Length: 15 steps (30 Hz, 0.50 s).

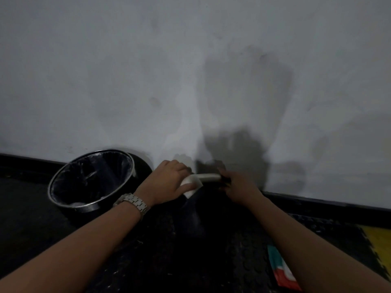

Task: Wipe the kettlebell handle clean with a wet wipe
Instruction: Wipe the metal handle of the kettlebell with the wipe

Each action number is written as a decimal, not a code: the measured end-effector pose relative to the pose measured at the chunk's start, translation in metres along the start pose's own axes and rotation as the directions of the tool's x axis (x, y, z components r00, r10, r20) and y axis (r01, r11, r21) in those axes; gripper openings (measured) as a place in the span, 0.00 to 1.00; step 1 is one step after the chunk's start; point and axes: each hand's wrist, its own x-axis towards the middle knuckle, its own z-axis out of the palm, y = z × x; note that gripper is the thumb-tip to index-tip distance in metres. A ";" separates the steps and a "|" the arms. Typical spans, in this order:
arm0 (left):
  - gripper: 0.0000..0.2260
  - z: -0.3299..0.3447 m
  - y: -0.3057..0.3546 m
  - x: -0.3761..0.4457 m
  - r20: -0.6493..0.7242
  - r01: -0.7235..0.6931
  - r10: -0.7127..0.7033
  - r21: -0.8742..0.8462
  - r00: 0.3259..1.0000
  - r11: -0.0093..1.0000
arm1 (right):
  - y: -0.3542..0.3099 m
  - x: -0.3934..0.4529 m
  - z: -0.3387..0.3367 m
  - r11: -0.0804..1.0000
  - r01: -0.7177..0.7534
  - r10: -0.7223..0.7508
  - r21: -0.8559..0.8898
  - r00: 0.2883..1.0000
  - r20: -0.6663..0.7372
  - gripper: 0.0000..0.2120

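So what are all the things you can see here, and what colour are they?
kettlebell: one, black with a pale handle, on the floor by the wall, between the hands
wet wipe: one, white, on the left end of the handle
bin: one, black with a shiny rim and clear liner, left of the kettlebell
packet: one, red, white and green, on the floor at lower right
floor mat: black, with a yellow tile at far right
wall: grey-white, behind everything
watch: one, silver, on the left wrist
left hand: holds the wipe on the handle
right hand: grips the handle's right end
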 end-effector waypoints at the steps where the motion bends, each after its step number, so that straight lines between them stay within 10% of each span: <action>1: 0.16 -0.001 0.003 0.001 -0.032 -0.027 0.028 0.044 0.999 0.999 | 0.000 0.000 0.000 1.000 -0.004 0.004 -0.002 1.000 0.000 0.31; 9: 0.19 -0.002 0.013 0.010 0.049 0.020 -0.022 0.037 0.999 0.999 | -0.001 -0.001 -0.003 1.000 0.008 -0.008 -0.001 1.000 -0.004 0.31; 15: 0.17 -0.006 0.010 0.012 0.299 0.402 -0.334 -0.204 0.894 0.893 | -0.001 -0.001 -0.003 1.000 0.006 -0.006 0.011 1.000 -0.001 0.31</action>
